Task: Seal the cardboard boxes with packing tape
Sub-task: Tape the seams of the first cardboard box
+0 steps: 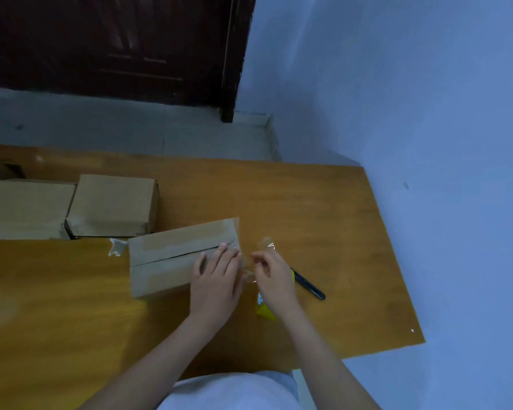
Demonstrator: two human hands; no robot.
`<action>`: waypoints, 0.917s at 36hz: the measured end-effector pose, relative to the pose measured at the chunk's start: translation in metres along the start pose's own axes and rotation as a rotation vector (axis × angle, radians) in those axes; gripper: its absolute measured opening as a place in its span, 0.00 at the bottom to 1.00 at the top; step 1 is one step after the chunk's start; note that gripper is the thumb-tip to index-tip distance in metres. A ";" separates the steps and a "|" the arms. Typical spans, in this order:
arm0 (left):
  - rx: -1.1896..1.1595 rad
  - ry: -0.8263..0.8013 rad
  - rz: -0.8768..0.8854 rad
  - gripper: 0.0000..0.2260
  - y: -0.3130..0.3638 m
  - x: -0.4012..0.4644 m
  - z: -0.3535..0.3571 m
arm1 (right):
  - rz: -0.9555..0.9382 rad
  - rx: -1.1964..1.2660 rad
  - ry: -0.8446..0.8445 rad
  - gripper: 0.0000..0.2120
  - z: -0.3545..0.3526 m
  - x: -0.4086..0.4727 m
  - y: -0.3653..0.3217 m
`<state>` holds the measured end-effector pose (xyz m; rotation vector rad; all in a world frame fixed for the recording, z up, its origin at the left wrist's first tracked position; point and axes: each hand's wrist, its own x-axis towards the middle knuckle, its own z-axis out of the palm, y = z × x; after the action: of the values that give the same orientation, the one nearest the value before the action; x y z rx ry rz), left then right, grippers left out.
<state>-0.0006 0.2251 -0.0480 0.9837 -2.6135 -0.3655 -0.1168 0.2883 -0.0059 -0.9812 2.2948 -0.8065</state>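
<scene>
- The box (172,258) lay on the table (323,208), its top seam partly open; a tape strip ran along the far flap.
- The left hand (216,279) rested flat on the box's right end, fingers straight and slightly apart.
- The right hand (271,272) hovered just beside that end, fingers curled, pinching clear tape (267,245); the film was barely visible, its extent unclear.
- A dark pen (308,284) lay partly hidden behind the right hand.
- A yellow item (265,312) under the right wrist could not be identified.
- Two more boxes (71,207) stood to the left; a third was cut off at the frame edge.
- A tape scrap (116,247) lay beside the box.
</scene>
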 end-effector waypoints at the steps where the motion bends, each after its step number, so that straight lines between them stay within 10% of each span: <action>1: 0.002 0.023 -0.004 0.20 0.002 0.001 0.000 | 0.012 -0.006 -0.021 0.14 0.000 -0.002 -0.001; 10: 0.058 0.079 0.037 0.11 -0.001 0.002 0.004 | 0.027 -0.008 0.000 0.14 0.001 -0.016 -0.002; 33: -0.069 -0.033 0.113 0.28 -0.031 0.007 -0.011 | 0.121 -0.165 -0.087 0.17 0.023 0.009 -0.021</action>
<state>0.0168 0.1961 -0.0472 0.8096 -2.6525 -0.4441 -0.0979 0.2627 -0.0094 -0.9179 2.3482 -0.5219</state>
